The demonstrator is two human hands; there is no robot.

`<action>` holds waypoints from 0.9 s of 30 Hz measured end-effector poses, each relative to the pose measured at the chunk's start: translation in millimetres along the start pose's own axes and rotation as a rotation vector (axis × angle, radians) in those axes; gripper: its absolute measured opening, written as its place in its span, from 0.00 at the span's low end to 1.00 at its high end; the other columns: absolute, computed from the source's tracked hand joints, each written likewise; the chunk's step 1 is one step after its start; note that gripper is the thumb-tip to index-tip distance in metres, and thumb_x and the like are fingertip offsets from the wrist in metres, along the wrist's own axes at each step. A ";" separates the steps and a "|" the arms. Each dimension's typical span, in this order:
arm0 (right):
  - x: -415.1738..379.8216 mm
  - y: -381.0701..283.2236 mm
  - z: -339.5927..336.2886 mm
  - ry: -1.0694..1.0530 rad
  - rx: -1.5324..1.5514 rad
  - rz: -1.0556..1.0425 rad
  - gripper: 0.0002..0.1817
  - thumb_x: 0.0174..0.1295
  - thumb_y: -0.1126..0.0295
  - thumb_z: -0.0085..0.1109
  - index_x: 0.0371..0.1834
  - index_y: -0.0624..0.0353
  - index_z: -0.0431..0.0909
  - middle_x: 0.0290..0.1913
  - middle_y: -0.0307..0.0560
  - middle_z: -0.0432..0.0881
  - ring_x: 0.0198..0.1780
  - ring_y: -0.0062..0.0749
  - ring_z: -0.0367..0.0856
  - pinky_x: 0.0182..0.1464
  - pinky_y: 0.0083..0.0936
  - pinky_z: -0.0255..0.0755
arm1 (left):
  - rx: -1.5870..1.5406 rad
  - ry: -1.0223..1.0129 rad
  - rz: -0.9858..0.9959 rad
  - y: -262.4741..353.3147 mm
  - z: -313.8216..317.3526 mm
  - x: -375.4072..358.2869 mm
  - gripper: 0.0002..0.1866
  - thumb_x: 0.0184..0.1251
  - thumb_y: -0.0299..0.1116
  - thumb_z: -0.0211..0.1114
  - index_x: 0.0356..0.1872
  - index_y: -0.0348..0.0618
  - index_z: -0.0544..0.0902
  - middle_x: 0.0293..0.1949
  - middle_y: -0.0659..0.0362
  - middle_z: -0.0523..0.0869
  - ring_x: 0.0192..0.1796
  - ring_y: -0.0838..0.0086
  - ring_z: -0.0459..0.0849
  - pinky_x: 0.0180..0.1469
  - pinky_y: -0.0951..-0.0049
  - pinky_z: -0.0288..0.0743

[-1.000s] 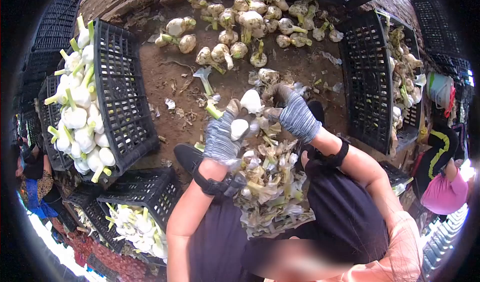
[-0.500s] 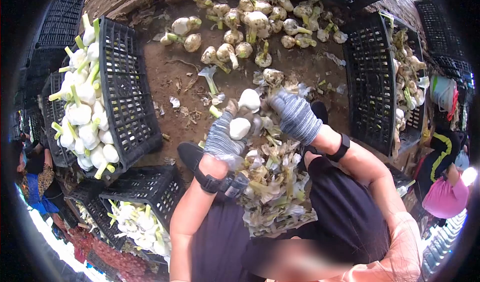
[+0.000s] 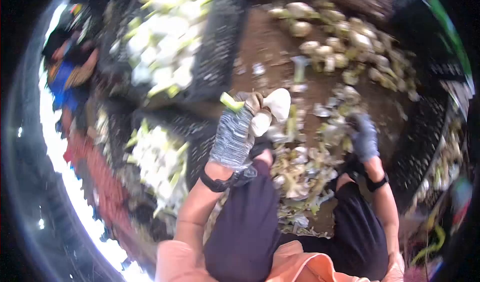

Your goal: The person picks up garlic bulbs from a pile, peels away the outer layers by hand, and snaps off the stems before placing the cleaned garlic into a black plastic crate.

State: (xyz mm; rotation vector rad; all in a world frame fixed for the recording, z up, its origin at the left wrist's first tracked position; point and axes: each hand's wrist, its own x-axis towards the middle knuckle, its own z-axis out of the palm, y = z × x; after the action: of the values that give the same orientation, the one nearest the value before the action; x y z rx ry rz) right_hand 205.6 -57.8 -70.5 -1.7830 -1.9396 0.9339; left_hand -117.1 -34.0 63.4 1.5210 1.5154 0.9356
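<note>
My left hand (image 3: 233, 132), in a grey knit glove, is closed around white garlic bulbs. One clean bulb (image 3: 277, 104) sticks out past the fingertips and a second bulb (image 3: 260, 123) sits just below it. A cut green stem (image 3: 231, 101) pokes out at the other side of the fist. Gloved too, my right hand (image 3: 364, 138) hangs lower on the right, above the dirt near loose peelings; its fingers are smeared by motion. Between my legs lies a heap of garlic skins and leaves (image 3: 298, 174).
Two black crates with cleaned garlic, an upper-left one (image 3: 217, 47) and a lower-left one (image 3: 200, 144), stand on my left. Unpeeled garlic (image 3: 350, 44) is piled ahead on the soil. Another black crate (image 3: 420, 147) is at right. A person (image 3: 70, 74) is at far left.
My view has swung left toward the crates of cleaned garlic. My left hand has lifted with the bulbs still in it, and my right hand has drawn apart from it.
</note>
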 end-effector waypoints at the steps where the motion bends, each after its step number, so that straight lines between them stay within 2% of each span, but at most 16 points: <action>1: -1.4 -13.4 -3.4 -0.004 0.120 0.092 0.21 0.47 0.80 0.62 0.48 0.60 0.75 0.45 0.52 0.79 0.47 0.40 0.79 0.50 0.29 0.73 | 0.208 0.061 0.100 13.0 -29.3 -11.9 0.20 0.54 0.18 0.65 0.48 0.45 0.73 0.42 0.52 0.77 0.44 0.59 0.78 0.45 0.67 0.74; 3: -4.4 4.5 7.1 -0.018 0.161 0.103 0.18 0.51 0.79 0.60 0.48 0.61 0.75 0.45 0.50 0.81 0.46 0.34 0.80 0.49 0.26 0.73 | 0.670 0.187 -0.068 24.9 -84.6 -41.6 0.12 0.64 0.32 0.60 0.44 0.39 0.74 0.41 0.55 0.79 0.40 0.66 0.80 0.42 0.71 0.77; 4: -3.8 1.9 6.9 -0.066 0.133 0.105 0.17 0.53 0.78 0.59 0.48 0.61 0.75 0.44 0.50 0.81 0.45 0.35 0.81 0.48 0.27 0.73 | 0.120 0.448 -0.330 39.3 -99.0 -54.4 0.16 0.67 0.41 0.57 0.43 0.35 0.75 0.40 0.55 0.80 0.38 0.69 0.81 0.40 0.73 0.79; 5: -4.5 0.8 6.5 -0.105 0.096 0.115 0.15 0.54 0.76 0.58 0.47 0.60 0.76 0.42 0.51 0.81 0.44 0.37 0.81 0.48 0.28 0.73 | 0.546 0.446 -0.322 36.4 -125.8 -80.3 0.19 0.66 0.43 0.57 0.44 0.34 0.76 0.40 0.52 0.80 0.37 0.68 0.81 0.41 0.72 0.80; 6: -5.9 4.2 8.4 -0.123 0.097 0.101 0.15 0.54 0.76 0.58 0.47 0.60 0.76 0.42 0.51 0.81 0.44 0.37 0.81 0.48 0.28 0.73 | 0.142 0.705 -0.401 29.1 -145.0 -102.3 0.22 0.64 0.46 0.59 0.46 0.36 0.75 0.42 0.54 0.80 0.41 0.68 0.81 0.44 0.71 0.80; 7: -7.6 9.0 10.7 -0.150 0.072 0.114 0.13 0.56 0.73 0.57 0.46 0.60 0.77 0.41 0.53 0.81 0.44 0.40 0.81 0.47 0.29 0.72 | -0.442 1.004 -0.568 56.1 -157.1 -108.0 0.23 0.61 0.48 0.62 0.47 0.37 0.75 0.42 0.55 0.80 0.44 0.69 0.79 0.45 0.71 0.79; 12: -8.1 6.4 18.0 -0.164 -0.044 0.076 0.13 0.61 0.65 0.54 0.43 0.62 0.77 0.39 0.57 0.81 0.43 0.48 0.79 0.47 0.33 0.70 | -0.176 1.530 -0.602 -17.2 -250.7 -219.2 0.17 0.57 0.40 0.67 0.42 0.41 0.77 0.38 0.59 0.79 0.40 0.72 0.78 0.41 0.72 0.77; 16: -10.6 2.8 16.8 -0.141 -0.089 0.051 0.16 0.62 0.62 0.52 0.44 0.64 0.77 0.39 0.58 0.80 0.42 0.48 0.79 0.47 0.33 0.70 | -0.249 1.356 -1.011 -65.7 -276.7 -270.7 0.20 0.52 0.37 0.68 0.47 0.43 0.77 0.34 0.60 0.80 0.35 0.63 0.77 0.42 0.64 0.75; 17: -9.6 4.2 12.8 -0.148 -0.061 0.066 0.17 0.63 0.61 0.52 0.45 0.64 0.77 0.40 0.58 0.80 0.43 0.48 0.78 0.48 0.33 0.69 | 0.293 0.741 -0.942 -112.7 -313.9 -334.7 0.22 0.56 0.34 0.64 0.53 0.42 0.73 0.43 0.55 0.81 0.42 0.61 0.78 0.49 0.65 0.72; 19: -8.5 8.4 10.0 -0.171 0.169 0.192 0.18 0.64 0.62 0.50 0.48 0.64 0.76 0.44 0.56 0.80 0.47 0.45 0.76 0.53 0.32 0.67 | 1.130 0.142 -1.174 -71.1 -292.3 -288.4 0.24 0.60 0.30 0.60 0.58 0.38 0.68 0.54 0.49 0.77 0.53 0.62 0.76 0.54 0.71 0.70; 20: -12.5 11.6 12.4 -0.087 0.232 0.169 0.17 0.65 0.64 0.48 0.49 0.65 0.75 0.47 0.57 0.79 0.50 0.45 0.75 0.56 0.32 0.65 | 1.069 0.462 -0.946 -55.3 -272.7 -257.0 0.23 0.62 0.30 0.58 0.58 0.37 0.69 0.56 0.49 0.75 0.55 0.63 0.75 0.55 0.71 0.69; 21: -16.5 59.5 26.5 -0.009 -0.121 -0.224 0.15 0.65 0.67 0.48 0.49 0.64 0.75 0.48 0.58 0.78 0.52 0.46 0.73 0.58 0.32 0.64 | 0.947 0.766 -0.713 -42.0 -247.5 -224.9 0.21 0.64 0.29 0.57 0.58 0.35 0.70 0.57 0.48 0.74 0.58 0.65 0.73 0.56 0.72 0.69; 22: -8.3 27.8 15.2 -0.024 0.187 0.194 0.14 0.63 0.69 0.49 0.49 0.59 0.76 0.49 0.57 0.77 0.54 0.48 0.72 0.58 0.35 0.63 | 0.849 0.757 -0.522 -27.4 -221.2 -196.0 0.21 0.65 0.31 0.56 0.58 0.36 0.69 0.57 0.52 0.74 0.55 0.66 0.74 0.57 0.71 0.68; 23: -8.4 41.2 16.4 -0.022 0.033 0.089 0.14 0.61 0.69 0.50 0.49 0.57 0.76 0.50 0.58 0.76 0.55 0.49 0.72 0.58 0.36 0.63 | 0.743 0.749 -0.343 -11.2 -194.4 -169.0 0.22 0.66 0.33 0.54 0.59 0.36 0.68 0.57 0.55 0.74 0.53 0.67 0.75 0.58 0.70 0.68; 26: 0.0 36.7 5.9 0.171 0.099 0.440 0.19 0.57 0.65 0.56 0.52 0.55 0.73 0.52 0.62 0.73 0.55 0.55 0.70 0.55 0.41 0.66 | 0.357 0.311 -0.359 32.3 -101.4 -86.1 0.23 0.62 0.39 0.59 0.56 0.36 0.73 0.57 0.53 0.74 0.57 0.68 0.73 0.58 0.72 0.67; 27: 3.1 45.6 3.0 0.211 0.063 0.340 0.24 0.54 0.61 0.59 0.54 0.55 0.71 0.56 0.63 0.70 0.56 0.56 0.70 0.56 0.41 0.66 | 0.233 0.154 -0.295 38.9 -69.6 -62.7 0.26 0.58 0.43 0.64 0.54 0.36 0.75 0.56 0.52 0.76 0.56 0.69 0.73 0.57 0.73 0.67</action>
State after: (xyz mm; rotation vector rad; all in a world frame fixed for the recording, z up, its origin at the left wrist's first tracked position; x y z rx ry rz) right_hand 237.1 -55.8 -103.6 -2.1191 -1.4924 0.8559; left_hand -164.6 -94.2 129.7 1.3549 1.9546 0.7355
